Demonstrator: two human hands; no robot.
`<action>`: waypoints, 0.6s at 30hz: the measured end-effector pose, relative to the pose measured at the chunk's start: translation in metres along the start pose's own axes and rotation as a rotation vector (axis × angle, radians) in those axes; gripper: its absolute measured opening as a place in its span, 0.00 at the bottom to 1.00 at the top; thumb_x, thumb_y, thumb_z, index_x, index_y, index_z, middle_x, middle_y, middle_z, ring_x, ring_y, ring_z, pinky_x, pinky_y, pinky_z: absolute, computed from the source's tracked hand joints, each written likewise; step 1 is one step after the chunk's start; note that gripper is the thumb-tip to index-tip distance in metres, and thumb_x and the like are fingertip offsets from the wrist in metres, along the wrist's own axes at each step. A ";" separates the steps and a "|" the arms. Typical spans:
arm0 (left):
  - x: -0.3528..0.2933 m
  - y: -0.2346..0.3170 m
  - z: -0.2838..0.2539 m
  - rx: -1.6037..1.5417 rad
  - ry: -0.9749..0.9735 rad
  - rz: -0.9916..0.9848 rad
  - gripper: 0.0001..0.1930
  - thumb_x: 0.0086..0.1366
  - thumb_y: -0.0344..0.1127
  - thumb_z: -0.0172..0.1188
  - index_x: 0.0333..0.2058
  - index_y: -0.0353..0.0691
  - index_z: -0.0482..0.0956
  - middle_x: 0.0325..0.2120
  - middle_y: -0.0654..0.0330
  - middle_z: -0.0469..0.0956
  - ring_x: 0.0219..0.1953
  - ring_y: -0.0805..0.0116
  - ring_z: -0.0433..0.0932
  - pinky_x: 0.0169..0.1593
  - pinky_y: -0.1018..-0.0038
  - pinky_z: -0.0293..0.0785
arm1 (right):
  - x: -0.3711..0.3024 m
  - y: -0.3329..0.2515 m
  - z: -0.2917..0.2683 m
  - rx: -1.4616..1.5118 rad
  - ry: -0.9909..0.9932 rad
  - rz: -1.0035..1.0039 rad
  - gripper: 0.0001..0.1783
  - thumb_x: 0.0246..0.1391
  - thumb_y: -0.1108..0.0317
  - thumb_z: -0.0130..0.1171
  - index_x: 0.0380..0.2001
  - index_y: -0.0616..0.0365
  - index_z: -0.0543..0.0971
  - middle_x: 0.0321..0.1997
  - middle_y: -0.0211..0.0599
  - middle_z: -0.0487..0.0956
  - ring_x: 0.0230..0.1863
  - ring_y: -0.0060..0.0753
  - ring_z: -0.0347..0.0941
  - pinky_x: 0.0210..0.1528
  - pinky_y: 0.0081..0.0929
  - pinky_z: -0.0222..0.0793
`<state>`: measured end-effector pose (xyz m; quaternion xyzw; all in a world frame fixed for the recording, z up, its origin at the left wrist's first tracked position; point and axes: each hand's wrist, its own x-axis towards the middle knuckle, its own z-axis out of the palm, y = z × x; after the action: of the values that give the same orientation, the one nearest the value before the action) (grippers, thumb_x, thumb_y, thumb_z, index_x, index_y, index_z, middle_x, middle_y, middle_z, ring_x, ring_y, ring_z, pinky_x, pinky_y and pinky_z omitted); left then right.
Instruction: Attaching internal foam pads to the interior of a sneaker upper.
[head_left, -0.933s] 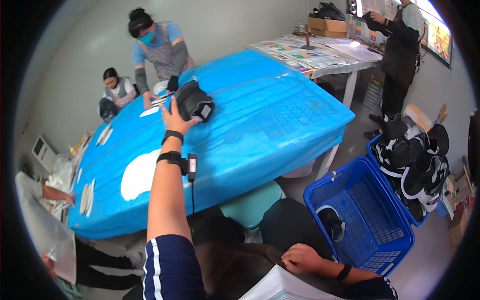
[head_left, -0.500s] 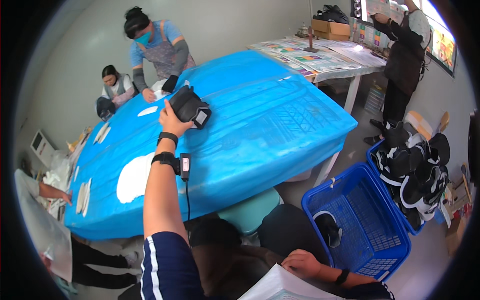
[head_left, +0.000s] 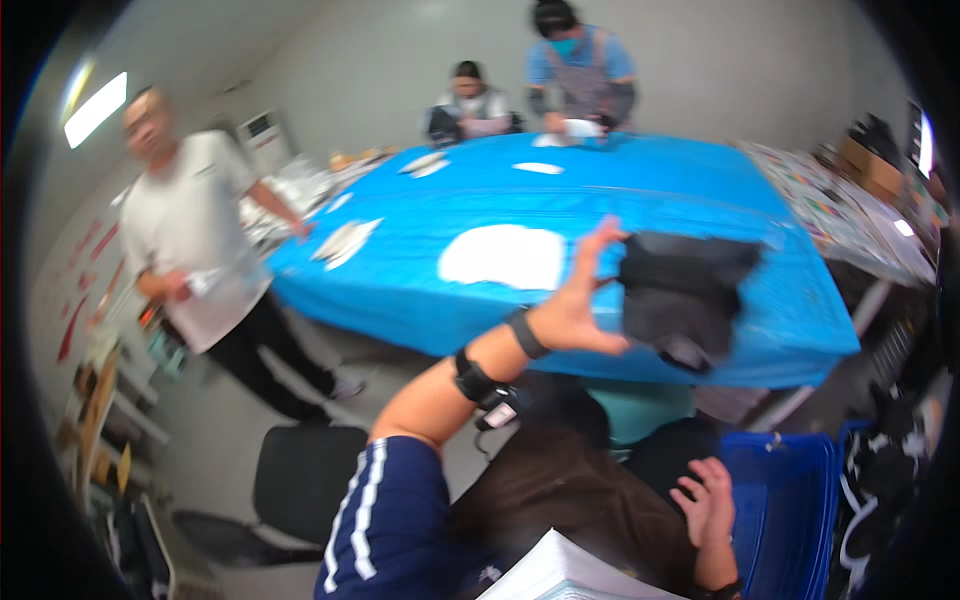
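Note:
Beside the spread fingers of my left hand [head_left: 575, 300] is a black soft piece [head_left: 685, 290], smeared by motion. It shows over the front of the blue-covered table [head_left: 700, 200]. My fingertips and thumb come up to its left edge without wrapping round it; whether they touch it I cannot tell. My right hand [head_left: 708, 500] is raised low in front of me, fingers apart and holding nothing, next to a blue plastic basket [head_left: 785, 450]. White sheets [head_left: 560, 575] lie close to my body at the bottom.
A large white flat shape [head_left: 503, 256] and several smaller white pieces [head_left: 348, 242] lie on the table. Two people [head_left: 580, 75] work at its far side; another person [head_left: 195, 220] stands at left. Black items with white edging [head_left: 885, 500] are heaped at right. A black chair [head_left: 305, 480] stands at lower left.
My view has swung left. My left hand has drawn back from over the table, its grip on the black piece now loosened into spread fingers. My right hand has lifted and opened.

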<state>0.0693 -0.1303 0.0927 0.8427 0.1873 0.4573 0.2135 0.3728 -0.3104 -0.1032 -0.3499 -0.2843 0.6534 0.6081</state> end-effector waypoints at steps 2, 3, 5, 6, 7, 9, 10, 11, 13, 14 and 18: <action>-0.024 0.033 0.007 -0.230 -0.079 0.057 0.69 0.34 0.41 0.77 0.64 0.49 0.28 0.62 0.53 0.40 0.65 0.57 0.43 0.59 0.50 0.57 | 0.010 -0.018 -0.006 0.259 -0.009 0.086 0.35 0.55 0.37 0.39 0.60 0.45 0.59 0.60 0.39 0.62 0.47 0.45 0.67 0.47 0.49 0.69; -0.038 0.045 0.012 -0.372 -0.114 0.102 0.70 0.34 0.42 0.78 0.64 0.49 0.26 0.62 0.52 0.40 0.65 0.57 0.42 0.59 0.51 0.56 | 0.012 -0.026 0.000 0.296 0.014 0.143 0.39 0.53 0.34 0.38 0.60 0.50 0.60 0.59 0.40 0.64 0.46 0.43 0.68 0.48 0.46 0.70; -0.072 0.058 0.027 -0.549 -0.129 0.141 0.70 0.34 0.43 0.77 0.64 0.51 0.26 0.62 0.53 0.40 0.65 0.59 0.43 0.59 0.52 0.57 | 0.007 -0.033 0.023 0.538 0.143 0.227 0.34 0.55 0.41 0.42 0.55 0.57 0.64 0.50 0.39 0.71 0.44 0.41 0.69 0.47 0.40 0.71; -0.089 0.059 0.035 -0.674 -0.165 0.179 0.71 0.34 0.44 0.78 0.64 0.53 0.25 0.62 0.53 0.40 0.65 0.58 0.42 0.59 0.54 0.58 | -0.003 -0.036 0.037 0.560 0.136 0.253 0.34 0.55 0.41 0.43 0.54 0.57 0.65 0.50 0.40 0.71 0.44 0.41 0.69 0.47 0.40 0.71; -0.102 0.062 0.043 -0.689 -0.164 0.202 0.71 0.35 0.46 0.78 0.64 0.55 0.24 0.61 0.52 0.41 0.65 0.56 0.43 0.58 0.57 0.58 | -0.017 -0.040 0.053 0.563 0.110 0.276 0.33 0.56 0.42 0.43 0.54 0.57 0.65 0.50 0.40 0.71 0.44 0.42 0.70 0.47 0.41 0.71; -0.134 0.064 0.054 -0.772 -0.223 0.149 0.69 0.39 0.45 0.76 0.64 0.56 0.22 0.64 0.49 0.35 0.66 0.50 0.40 0.61 0.58 0.51 | -0.048 -0.048 0.091 0.553 0.042 0.331 0.32 0.56 0.43 0.43 0.53 0.58 0.67 0.49 0.41 0.72 0.44 0.43 0.70 0.47 0.41 0.71; -0.145 0.070 0.055 -0.754 -0.250 0.126 0.67 0.42 0.42 0.75 0.64 0.56 0.23 0.65 0.50 0.31 0.67 0.52 0.37 0.62 0.59 0.51 | -0.064 -0.054 0.107 0.537 0.008 0.356 0.31 0.56 0.44 0.43 0.52 0.58 0.67 0.49 0.42 0.73 0.44 0.43 0.71 0.47 0.42 0.71; -0.151 0.073 0.056 -0.747 -0.290 0.106 0.64 0.45 0.39 0.73 0.64 0.56 0.24 0.66 0.50 0.26 0.68 0.53 0.34 0.62 0.60 0.50 | -0.077 -0.061 0.127 0.518 -0.021 0.362 0.30 0.56 0.44 0.43 0.51 0.58 0.68 0.48 0.42 0.73 0.44 0.43 0.71 0.47 0.42 0.72; -0.160 0.084 0.055 -0.735 -0.243 0.108 0.53 0.53 0.28 0.63 0.65 0.55 0.31 0.66 0.54 0.22 0.68 0.58 0.31 0.61 0.63 0.53 | -0.097 -0.077 0.158 0.490 -0.069 0.377 0.29 0.57 0.46 0.43 0.50 0.58 0.69 0.48 0.43 0.74 0.43 0.44 0.72 0.47 0.43 0.72; -0.165 0.082 0.055 -0.601 -0.190 -0.006 0.48 0.55 0.24 0.58 0.66 0.55 0.35 0.66 0.55 0.23 0.68 0.60 0.32 0.61 0.64 0.55 | -0.104 -0.084 0.174 0.472 -0.095 0.383 0.28 0.57 0.46 0.43 0.50 0.59 0.70 0.47 0.44 0.74 0.43 0.45 0.72 0.47 0.43 0.72; -0.196 0.064 0.070 -0.291 0.061 -0.333 0.33 0.59 0.19 0.48 0.63 0.47 0.54 0.63 0.56 0.45 0.60 0.67 0.55 0.54 0.72 0.64 | -0.116 -0.105 0.216 0.414 -0.145 0.415 0.26 0.58 0.49 0.44 0.47 0.59 0.73 0.46 0.46 0.76 0.43 0.46 0.74 0.47 0.45 0.72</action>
<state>0.0366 -0.2969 -0.0432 0.7463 0.2624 0.4632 0.3995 0.2638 -0.4036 0.1213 -0.2215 -0.1100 0.8310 0.4982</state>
